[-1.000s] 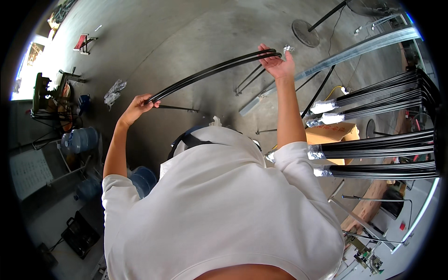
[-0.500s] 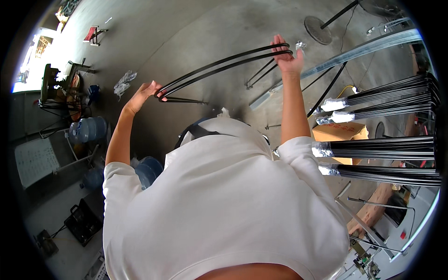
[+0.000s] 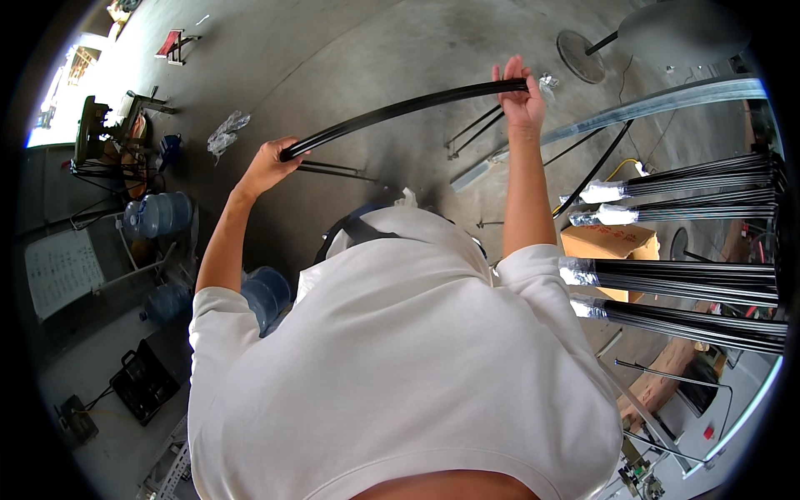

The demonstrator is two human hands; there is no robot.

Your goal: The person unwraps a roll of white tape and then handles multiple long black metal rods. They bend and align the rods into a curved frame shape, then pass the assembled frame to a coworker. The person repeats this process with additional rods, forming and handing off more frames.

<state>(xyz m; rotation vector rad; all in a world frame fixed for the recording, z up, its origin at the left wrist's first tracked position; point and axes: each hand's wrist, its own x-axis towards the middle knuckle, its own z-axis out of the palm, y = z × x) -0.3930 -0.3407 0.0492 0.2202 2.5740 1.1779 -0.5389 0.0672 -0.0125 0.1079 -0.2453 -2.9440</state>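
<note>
Left fingers point(image 3: 282, 145) grasping black tubes point(image 3: 400, 109) — right fingers point(image 3: 515, 68) uncurled, touching them | cardboard box point(image 3: 606, 242) — contents hidden

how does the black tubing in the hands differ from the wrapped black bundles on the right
The held tubing is a slim set of a few strands, while each wrapped bundle has many.
The held tubing arches between the left hand and right hand; the bundles look straighter.
No wrap shows on the held tubing; the bundles have shiny wrap at their left ends.
Both are long and black.
</note>
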